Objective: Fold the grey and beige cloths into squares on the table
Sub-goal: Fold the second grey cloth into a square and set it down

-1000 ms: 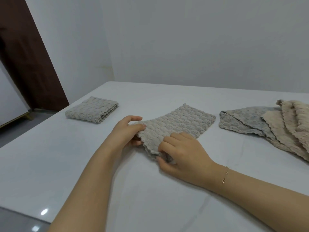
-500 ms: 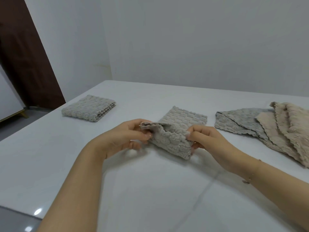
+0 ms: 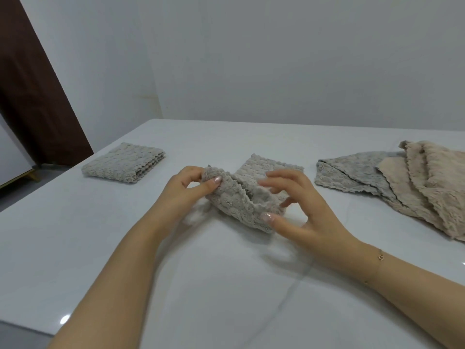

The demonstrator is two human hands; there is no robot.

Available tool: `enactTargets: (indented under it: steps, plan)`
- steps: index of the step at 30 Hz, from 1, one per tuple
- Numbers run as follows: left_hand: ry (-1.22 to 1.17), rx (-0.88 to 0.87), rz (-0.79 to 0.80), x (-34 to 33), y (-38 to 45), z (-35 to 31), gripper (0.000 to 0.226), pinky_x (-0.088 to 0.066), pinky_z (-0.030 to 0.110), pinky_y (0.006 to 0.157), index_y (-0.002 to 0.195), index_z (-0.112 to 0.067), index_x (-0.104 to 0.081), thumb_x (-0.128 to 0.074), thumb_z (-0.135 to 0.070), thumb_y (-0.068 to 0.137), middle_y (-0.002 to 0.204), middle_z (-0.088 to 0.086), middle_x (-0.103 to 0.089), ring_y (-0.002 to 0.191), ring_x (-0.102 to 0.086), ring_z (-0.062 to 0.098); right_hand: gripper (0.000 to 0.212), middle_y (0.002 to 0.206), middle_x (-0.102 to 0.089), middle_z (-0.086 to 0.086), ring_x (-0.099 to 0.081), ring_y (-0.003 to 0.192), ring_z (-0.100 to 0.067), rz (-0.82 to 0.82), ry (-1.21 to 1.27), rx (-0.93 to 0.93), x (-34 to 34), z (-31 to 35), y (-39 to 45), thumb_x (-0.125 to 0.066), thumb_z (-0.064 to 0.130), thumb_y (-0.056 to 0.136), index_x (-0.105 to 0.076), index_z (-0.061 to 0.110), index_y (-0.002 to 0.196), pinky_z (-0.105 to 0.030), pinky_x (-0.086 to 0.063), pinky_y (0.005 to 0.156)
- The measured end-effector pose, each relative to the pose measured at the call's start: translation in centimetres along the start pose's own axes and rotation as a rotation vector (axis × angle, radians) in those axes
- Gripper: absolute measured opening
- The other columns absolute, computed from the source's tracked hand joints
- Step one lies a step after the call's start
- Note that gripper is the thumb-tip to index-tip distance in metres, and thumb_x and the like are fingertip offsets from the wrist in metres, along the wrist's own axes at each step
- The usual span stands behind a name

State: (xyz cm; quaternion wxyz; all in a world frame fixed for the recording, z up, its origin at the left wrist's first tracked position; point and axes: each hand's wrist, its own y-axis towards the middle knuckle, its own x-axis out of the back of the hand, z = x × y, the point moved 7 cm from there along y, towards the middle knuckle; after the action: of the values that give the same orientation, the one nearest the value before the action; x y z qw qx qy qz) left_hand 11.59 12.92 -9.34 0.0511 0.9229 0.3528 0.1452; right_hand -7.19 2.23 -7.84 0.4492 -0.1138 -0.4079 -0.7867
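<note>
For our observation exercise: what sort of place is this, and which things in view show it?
Probably a plain indoor room, perhaps domestic: a glossy white table beside bare white walls, a dark brown door at left, a folded cloth and an unfolded pile on the table.

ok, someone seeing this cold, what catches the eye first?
Both hands work mid-table on a half-folded grey-beige cloth: the left hand pinches its lifted corner, and the right hand is at the near edge, fingers blurred. A finished folded cloth lies far left on the white table, and a loose pile of grey and beige cloths waits at the right.
</note>
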Motion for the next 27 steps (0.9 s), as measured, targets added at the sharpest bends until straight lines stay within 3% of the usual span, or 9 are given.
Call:
enactTargets:
  steps: [3,5,7,11,15,19,22,24,27]
  plan:
    - [-0.024,-0.019,0.037,-0.5,0.0,-0.1,0.037,-0.046,0.033,0.095,0.101,0.004,-0.064,-0.062,-0.03,0.088,0.11,0.018,-0.066,0.1,-0.064,0.017,0.047,0.135,-0.043,0.008,-0.049,0.119,-0.011,0.002,-0.22,0.119,0.1,1.0,0.2,-0.064,0.041,0.082,-0.053,0.031,0.126,-0.025,-0.043,0.095]
    - [-0.043,-0.038,0.056,-0.6,-0.2,-0.5,0.047,-0.045,0.04,0.092,0.1,0.013,-0.056,-0.062,-0.033,0.09,0.103,0.028,-0.063,0.091,-0.06,0.022,0.036,0.132,-0.047,0.006,-0.05,0.114,-0.011,-0.002,-0.37,0.167,0.0,1.3,0.3,-0.063,0.045,0.082,-0.062,0.026,0.112,-0.031,-0.045,0.092]
    - [-0.048,-0.044,0.06,-0.6,-0.4,-1.0,0.06,-0.04,0.039,0.085,0.097,0.016,-0.05,-0.065,-0.042,0.086,0.091,0.019,-0.059,0.085,-0.053,0.02,0.029,0.127,-0.051,0.006,-0.051,0.109,-0.01,-0.006,-0.425,0.155,0.0,1.0,0.5,-0.061,0.047,0.082,-0.063,0.022,0.096,-0.033,-0.046,0.087]
    - [-0.04,-0.06,0.035,-0.7,-0.4,-1.3,0.056,-0.037,0.03,0.075,0.086,0.014,-0.047,-0.065,-0.038,0.087,0.081,0.009,-0.05,0.076,-0.048,0.017,0.024,0.11,-0.058,0.01,-0.055,0.101,-0.008,-0.041,-0.249,0.094,0.8,0.5,1.0,-0.061,0.041,0.084,-0.06,0.017,0.083,-0.021,-0.042,0.085]
    - [-0.027,-0.06,-0.012,-0.8,-0.3,-1.3,0.036,-0.038,0.013,0.047,0.076,0.009,-0.05,-0.062,-0.023,0.089,0.056,0.005,-0.049,0.046,-0.048,0.004,0.022,0.078,-0.067,0.004,-0.061,0.076,-0.007,-0.129,-0.012,-0.009,2.4,0.4,1.5,-0.064,0.031,0.089,-0.068,0.012,0.08,-0.015,-0.044,0.075]
    - [-0.035,-0.048,-0.007,-1.2,-0.4,-1.5,0.034,-0.034,0.01,0.043,0.06,-0.011,-0.046,-0.059,-0.017,0.091,0.039,-0.007,-0.045,0.032,-0.04,0.002,0.028,0.069,-0.067,-0.008,-0.058,0.066,-0.01,-0.139,0.252,-0.191,2.8,-1.2,1.8,-0.065,0.033,0.079,-0.07,0.005,0.077,-0.016,-0.045,0.067]
    - [-0.008,-0.04,0.047,-1.4,-0.5,-1.6,0.034,-0.035,0.015,0.046,0.06,-0.013,-0.046,-0.061,-0.033,0.084,0.044,-0.002,-0.042,0.035,-0.038,0.01,0.022,0.063,-0.06,-0.005,-0.054,0.059,-0.01,-0.121,0.391,-0.252,2.6,-2.2,1.7,-0.067,0.018,0.082,-0.065,-0.003,0.075,-0.017,-0.045,0.06]
    - [-0.043,-0.006,0.086,-1.6,-0.6,-1.3,0.029,-0.045,0.017,0.053,0.068,-0.01,-0.056,-0.059,-0.036,0.082,0.053,0.0,-0.058,0.044,-0.054,0.014,0.013,0.06,-0.058,0.001,-0.052,0.055,-0.006,-0.102,0.438,-0.266,2.3,-2.7,1.7,-0.064,0.008,0.085,-0.063,-0.002,0.076,-0.014,-0.044,0.057]
    - [-0.091,0.104,0.129,-1.9,-0.5,-0.1,0.037,-0.055,0.04,0.085,0.102,-0.006,-0.067,-0.056,-0.038,0.087,0.098,0.016,-0.073,0.091,-0.07,0.03,0.003,0.057,-0.059,0.006,-0.052,0.052,-0.003,-0.11,0.48,-0.316,1.9,-3.8,1.6,-0.062,0.002,0.087,-0.061,0.005,0.086,-0.014,-0.045,0.052]
